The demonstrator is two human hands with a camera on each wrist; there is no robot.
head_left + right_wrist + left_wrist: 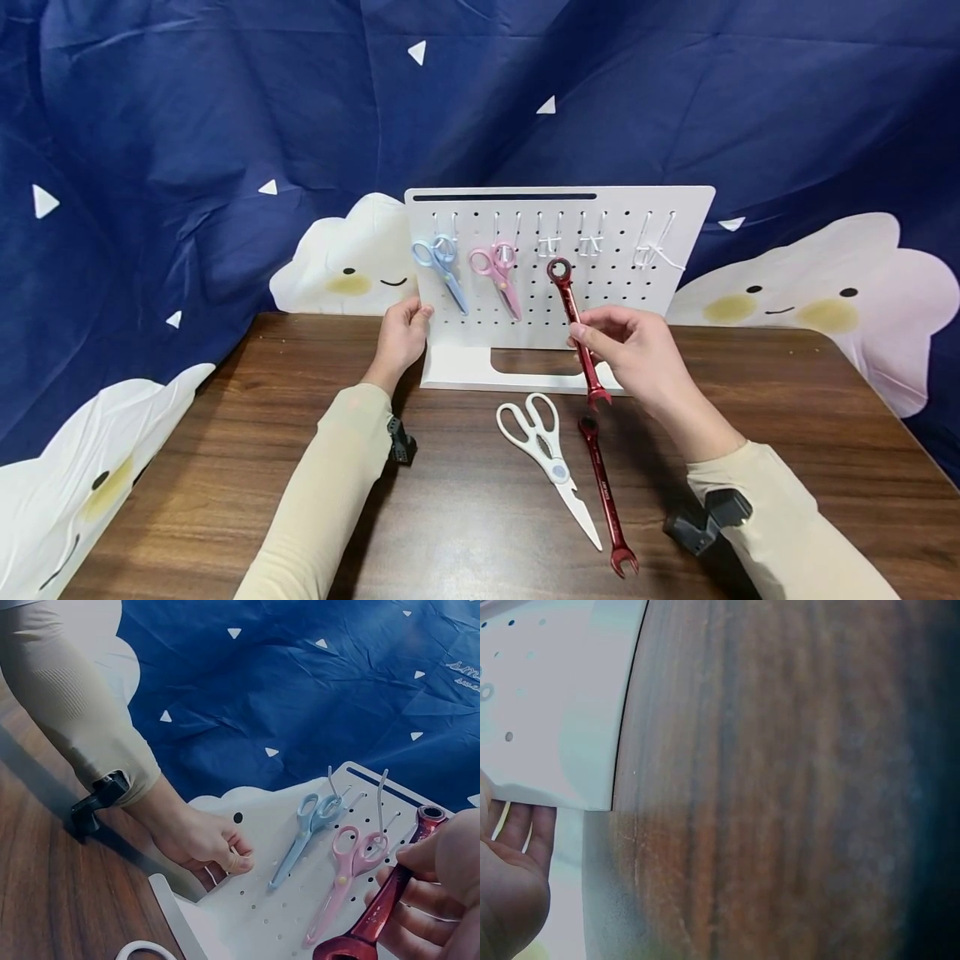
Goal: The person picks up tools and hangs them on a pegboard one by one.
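Note:
A white pegboard (487,337) stands on the table. My left hand (403,337) grips its left edge, thumb in front and, in the left wrist view, fingers (543,836) behind it. My right hand (637,350) pinches a red combination wrench (567,302) before the board, ring end up, just below a white hook (550,243). Blue scissors (455,292) and pink scissors (510,296) hang by their handles from hooks on the left half. On the table in front lie white kitchen scissors (558,472) and a second red wrench (608,500).
More white hooks (591,243) stick out of the board's right half, one pair (651,254) near its right edge. The board's base (457,367) rests on the brown wooden table (270,442). A dark blue curtain (225,108) with clouds hangs behind.

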